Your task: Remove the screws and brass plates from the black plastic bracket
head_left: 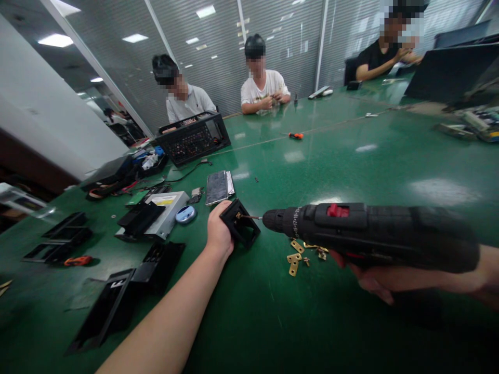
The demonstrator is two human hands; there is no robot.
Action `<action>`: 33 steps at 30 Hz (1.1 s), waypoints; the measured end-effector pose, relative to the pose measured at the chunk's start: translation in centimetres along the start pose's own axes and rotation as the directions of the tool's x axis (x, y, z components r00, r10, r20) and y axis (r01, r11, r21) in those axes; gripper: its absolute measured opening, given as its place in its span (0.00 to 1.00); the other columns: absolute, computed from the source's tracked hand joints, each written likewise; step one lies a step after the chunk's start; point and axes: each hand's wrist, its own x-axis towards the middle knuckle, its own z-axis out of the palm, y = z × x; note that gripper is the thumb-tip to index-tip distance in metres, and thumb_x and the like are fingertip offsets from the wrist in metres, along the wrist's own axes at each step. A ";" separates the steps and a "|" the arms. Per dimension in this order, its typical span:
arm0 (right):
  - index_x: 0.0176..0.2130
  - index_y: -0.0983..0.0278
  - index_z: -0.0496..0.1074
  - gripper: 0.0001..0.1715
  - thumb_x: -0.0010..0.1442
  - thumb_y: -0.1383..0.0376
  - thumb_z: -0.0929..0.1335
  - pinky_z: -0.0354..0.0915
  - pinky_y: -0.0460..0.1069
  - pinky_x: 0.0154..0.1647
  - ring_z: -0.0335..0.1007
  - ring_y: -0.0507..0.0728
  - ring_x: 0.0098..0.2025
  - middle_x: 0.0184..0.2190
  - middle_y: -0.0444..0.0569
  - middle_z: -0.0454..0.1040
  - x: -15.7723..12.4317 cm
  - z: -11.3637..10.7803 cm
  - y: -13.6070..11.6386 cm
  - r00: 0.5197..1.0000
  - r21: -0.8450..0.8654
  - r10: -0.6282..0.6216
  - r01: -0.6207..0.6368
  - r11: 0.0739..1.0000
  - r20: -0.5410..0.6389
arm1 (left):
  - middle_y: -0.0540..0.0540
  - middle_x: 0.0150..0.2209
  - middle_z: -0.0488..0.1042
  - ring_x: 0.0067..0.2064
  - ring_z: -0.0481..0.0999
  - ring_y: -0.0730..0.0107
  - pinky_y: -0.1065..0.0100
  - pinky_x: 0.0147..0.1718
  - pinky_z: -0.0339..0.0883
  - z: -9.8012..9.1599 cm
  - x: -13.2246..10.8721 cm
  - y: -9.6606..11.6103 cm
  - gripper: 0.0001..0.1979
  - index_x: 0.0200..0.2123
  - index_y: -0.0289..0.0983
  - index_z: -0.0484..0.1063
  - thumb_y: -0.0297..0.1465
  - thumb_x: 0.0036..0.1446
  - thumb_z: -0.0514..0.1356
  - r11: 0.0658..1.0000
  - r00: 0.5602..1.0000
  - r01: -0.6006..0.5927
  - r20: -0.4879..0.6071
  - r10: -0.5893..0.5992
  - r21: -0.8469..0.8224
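My left hand [219, 228] is closed on a small black frame [247, 232], holding it tilted above the green table. A brass-coloured bit of hardware shows on the frame's inner face. With my right hand [374, 280] I grip a black cordless drill [339, 231] that has a red switch on top. Its long thin bit points left and its tip meets the frame near the brass piece; whether it sits in a screw is too small to tell. Under the drill's chuck lie several brass plates [295, 258] and small fittings.
Black plastic housings [105, 306], an orange tool [78, 261], a silver disc drive [171, 210] and a round blue tin [185, 214] lie to the left. A black computer case [195, 137] stands farther back. An orange screwdriver [295, 136] lies mid-table. Three people sit across the table.
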 end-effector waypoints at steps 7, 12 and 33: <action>0.72 0.49 0.71 0.43 0.65 0.57 0.84 0.84 0.46 0.33 0.84 0.53 0.32 0.40 0.41 0.80 0.5 -0.8 0.7 0.996 -0.035 -0.017 0.020 0.999 0.092 | 0.52 0.26 0.75 0.28 0.75 0.67 0.66 0.32 0.69 -0.1 0.1 -0.2 0.12 0.27 0.40 0.75 0.38 0.45 0.73 1.000 1.000 -0.014 0.005 0.015 -0.006; 0.51 0.59 0.84 0.22 0.63 0.54 0.85 0.80 0.43 0.34 0.81 0.51 0.31 0.33 0.42 0.80 0.3 -0.2 -0.2 0.998 -0.004 0.015 -0.015 1.000 0.066 | 0.53 0.26 0.75 0.28 0.75 0.67 0.67 0.32 0.69 -0.1 0.1 -0.1 0.12 0.27 0.40 0.75 0.37 0.45 0.73 1.000 1.000 -0.012 0.007 0.012 -0.015; 0.57 0.53 0.82 0.24 0.65 0.57 0.84 0.85 0.46 0.34 0.83 0.53 0.33 0.38 0.41 0.80 0.6 -1.0 0.7 0.989 -0.014 -0.024 0.026 1.000 0.143 | 0.52 0.26 0.75 0.29 0.76 0.66 0.66 0.33 0.69 -0.2 0.2 -0.2 0.12 0.27 0.41 0.74 0.39 0.46 0.72 1.000 1.000 -0.010 0.005 0.010 0.008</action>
